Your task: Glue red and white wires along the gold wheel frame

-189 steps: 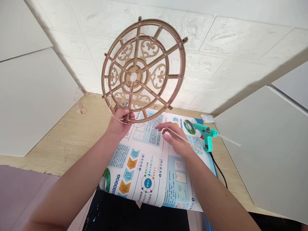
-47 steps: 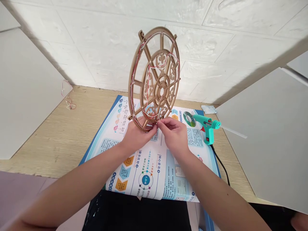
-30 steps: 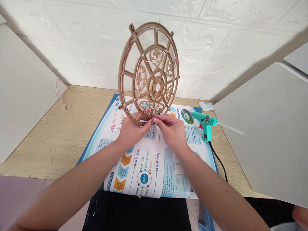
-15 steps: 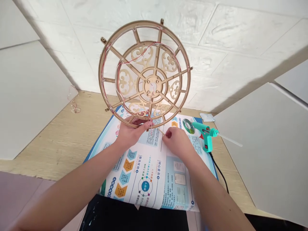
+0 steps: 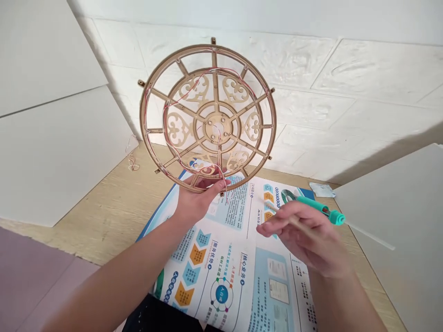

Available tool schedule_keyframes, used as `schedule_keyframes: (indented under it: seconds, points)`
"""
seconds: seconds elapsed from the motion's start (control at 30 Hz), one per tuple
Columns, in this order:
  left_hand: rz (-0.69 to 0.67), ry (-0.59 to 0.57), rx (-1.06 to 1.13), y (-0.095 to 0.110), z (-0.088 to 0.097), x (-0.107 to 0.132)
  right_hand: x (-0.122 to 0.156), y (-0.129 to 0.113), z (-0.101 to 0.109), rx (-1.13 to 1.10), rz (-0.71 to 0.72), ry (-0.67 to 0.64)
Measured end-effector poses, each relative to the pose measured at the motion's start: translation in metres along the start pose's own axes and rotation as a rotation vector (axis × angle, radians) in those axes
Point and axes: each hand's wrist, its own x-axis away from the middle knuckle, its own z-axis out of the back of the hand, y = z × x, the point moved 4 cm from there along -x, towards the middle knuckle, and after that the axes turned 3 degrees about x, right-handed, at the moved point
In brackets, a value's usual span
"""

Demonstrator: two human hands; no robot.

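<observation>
My left hand (image 5: 194, 203) grips the bottom rim of a round gold-coloured openwork frame (image 5: 225, 123), which stands up facing me with spokes and scrolled panels. Thin red and white wires (image 5: 207, 162) run around its rings, and loose ends hang by my left thumb. To the right, my right hand (image 5: 308, 235) is raised over the printed sheet, palm partly turned up and blurred. A thin wooden stick (image 5: 273, 208) lies between its fingers. Just behind that hand is a teal glue gun (image 5: 313, 205), its handle hidden by the hand.
A printed paper sheet (image 5: 228, 249) covers the wooden tabletop (image 5: 93, 203). A clear glue stick (image 5: 372, 236) projects from the gun's rear. A small white packet (image 5: 322, 189) is at the back right, loose wires (image 5: 132, 161) at the left. White panels (image 5: 62, 152) and a brick-patterned wall (image 5: 311, 110) enclose the space.
My right hand has moved away from the frame's lower rim, rightward to the glue gun, with the stick in its fingers. My left hand still holds the frame, now turned slightly. The view has shifted.
</observation>
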Motion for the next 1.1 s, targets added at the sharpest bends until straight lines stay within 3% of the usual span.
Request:
schedule_keyframes:
  seconds: [0.17, 0.3, 0.5, 0.83, 1.1]
  points:
    - [0.049, -0.046, -0.026, -0.006, -0.008, 0.010, 0.001, -0.001, 0.001, 0.129, 0.185, 0.267]
    - [0.065, -0.096, -0.061, -0.010, -0.014, 0.017, 0.004, 0.006, -0.004, 0.282, 0.095, 0.438]
    - [0.043, -0.109, -0.128, -0.011, -0.017, 0.023, 0.001, 0.014, -0.013, 0.306, 0.105, 0.350]
    - [0.034, -0.124, -0.091, -0.014, -0.020, 0.022, 0.004, 0.019, -0.007, 0.503, 0.113, 0.438]
    - [0.057, -0.112, -0.153, -0.015, -0.018, 0.024, 0.000, 0.017, -0.013, 0.548, 0.069, 0.412]
